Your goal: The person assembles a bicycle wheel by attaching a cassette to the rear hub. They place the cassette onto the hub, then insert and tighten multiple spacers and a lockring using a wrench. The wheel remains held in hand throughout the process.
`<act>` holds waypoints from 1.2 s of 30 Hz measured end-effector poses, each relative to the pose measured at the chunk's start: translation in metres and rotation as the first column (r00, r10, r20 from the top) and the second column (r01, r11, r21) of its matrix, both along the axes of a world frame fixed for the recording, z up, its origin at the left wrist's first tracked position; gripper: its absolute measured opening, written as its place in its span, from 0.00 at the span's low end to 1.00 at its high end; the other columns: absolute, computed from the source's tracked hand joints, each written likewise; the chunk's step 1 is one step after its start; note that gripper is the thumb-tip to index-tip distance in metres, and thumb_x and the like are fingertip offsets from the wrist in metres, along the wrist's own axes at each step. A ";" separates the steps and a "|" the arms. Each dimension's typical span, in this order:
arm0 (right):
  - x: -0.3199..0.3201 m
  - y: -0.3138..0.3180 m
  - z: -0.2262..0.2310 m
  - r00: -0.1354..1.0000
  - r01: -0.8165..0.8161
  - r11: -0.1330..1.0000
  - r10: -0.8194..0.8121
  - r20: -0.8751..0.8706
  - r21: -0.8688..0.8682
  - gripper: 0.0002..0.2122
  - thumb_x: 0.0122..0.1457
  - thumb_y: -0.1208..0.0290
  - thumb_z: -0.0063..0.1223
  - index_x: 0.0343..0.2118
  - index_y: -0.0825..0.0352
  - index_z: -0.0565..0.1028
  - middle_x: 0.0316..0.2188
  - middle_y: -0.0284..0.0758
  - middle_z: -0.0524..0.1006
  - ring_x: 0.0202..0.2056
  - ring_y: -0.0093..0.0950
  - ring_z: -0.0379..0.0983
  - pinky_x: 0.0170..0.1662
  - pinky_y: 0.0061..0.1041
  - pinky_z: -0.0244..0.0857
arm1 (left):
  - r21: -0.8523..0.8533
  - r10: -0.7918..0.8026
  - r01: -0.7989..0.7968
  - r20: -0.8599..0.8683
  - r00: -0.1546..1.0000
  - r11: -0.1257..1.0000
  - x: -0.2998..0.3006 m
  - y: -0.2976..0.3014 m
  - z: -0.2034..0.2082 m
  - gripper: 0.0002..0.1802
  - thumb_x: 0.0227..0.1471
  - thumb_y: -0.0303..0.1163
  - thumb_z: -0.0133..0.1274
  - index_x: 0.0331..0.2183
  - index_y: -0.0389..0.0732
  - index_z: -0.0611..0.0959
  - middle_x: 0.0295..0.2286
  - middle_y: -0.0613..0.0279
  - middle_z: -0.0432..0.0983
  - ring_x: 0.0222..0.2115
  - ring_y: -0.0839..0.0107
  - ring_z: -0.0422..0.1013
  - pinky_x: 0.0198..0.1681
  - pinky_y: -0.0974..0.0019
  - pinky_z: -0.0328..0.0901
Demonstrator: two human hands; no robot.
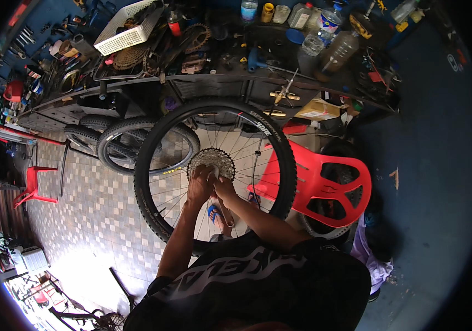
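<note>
A bicycle wheel with a black knobbly tyre (143,160) stands in front of me, its cassette (226,160) of silvery sprockets toward me. Both my hands meet at the cassette's centre. My left hand (200,186) has its fingers bent over the hub area. Close beside it, my right hand (225,190) is closed, its fingers nearly touching the left ones. A small pale piece (215,171) shows between the fingertips; its kind is unclear. Below the hands hangs a slim handle-like thing (227,216) with a rounded end, too small to name.
A red plastic chair (324,179) lies close to the wheel's right side. Further wheels (115,144) rest at the left. Behind runs a dark workbench (225,74) crowded with bottles, tools and a white basket (117,41). A red stool (36,185) stands at far left.
</note>
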State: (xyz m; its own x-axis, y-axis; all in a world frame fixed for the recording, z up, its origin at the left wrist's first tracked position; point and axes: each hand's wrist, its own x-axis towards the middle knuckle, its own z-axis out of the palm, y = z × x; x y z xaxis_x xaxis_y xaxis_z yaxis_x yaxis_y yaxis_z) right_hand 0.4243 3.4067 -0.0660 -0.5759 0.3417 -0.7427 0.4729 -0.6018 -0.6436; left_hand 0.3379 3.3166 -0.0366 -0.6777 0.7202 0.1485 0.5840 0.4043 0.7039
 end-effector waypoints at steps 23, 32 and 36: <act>0.121 0.528 0.114 0.962 -0.179 0.072 -0.198 0.190 0.981 0.32 0.62 0.71 0.52 0.70 0.59 0.60 0.56 0.56 0.75 0.55 0.52 0.76 0.57 0.45 0.69 | -0.472 0.074 -0.089 -0.051 0.996 0.877 0.006 0.044 0.018 0.22 0.51 0.36 0.68 0.47 0.43 0.81 0.45 0.49 0.77 0.47 0.45 0.76 0.45 0.46 0.74; 0.077 0.589 0.124 0.773 -0.494 0.218 -0.333 0.540 0.842 0.29 0.59 0.70 0.59 0.65 0.53 0.68 0.57 0.49 0.78 0.59 0.49 0.74 0.61 0.48 0.69 | -0.534 0.092 -0.079 -0.001 0.996 0.842 0.004 0.036 0.016 0.23 0.52 0.38 0.68 0.48 0.43 0.80 0.45 0.49 0.79 0.46 0.44 0.77 0.45 0.43 0.73; 0.093 0.629 0.118 0.788 -0.504 0.171 -0.309 0.532 0.846 0.29 0.58 0.71 0.59 0.64 0.48 0.70 0.57 0.48 0.78 0.58 0.49 0.75 0.60 0.48 0.70 | -0.553 0.061 -0.039 0.020 0.998 0.833 0.008 0.057 0.016 0.23 0.51 0.39 0.68 0.46 0.44 0.78 0.45 0.49 0.79 0.46 0.43 0.77 0.46 0.42 0.73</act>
State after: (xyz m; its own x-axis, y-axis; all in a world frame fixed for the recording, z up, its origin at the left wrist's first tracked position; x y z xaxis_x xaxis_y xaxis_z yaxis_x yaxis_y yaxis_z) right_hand 0.5168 4.0358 0.0525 -0.3643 0.9313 -0.0017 0.9033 0.3529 -0.2440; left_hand 0.3459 3.3734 -0.0205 -0.7122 0.6402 -0.2881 0.5312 0.7597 0.3750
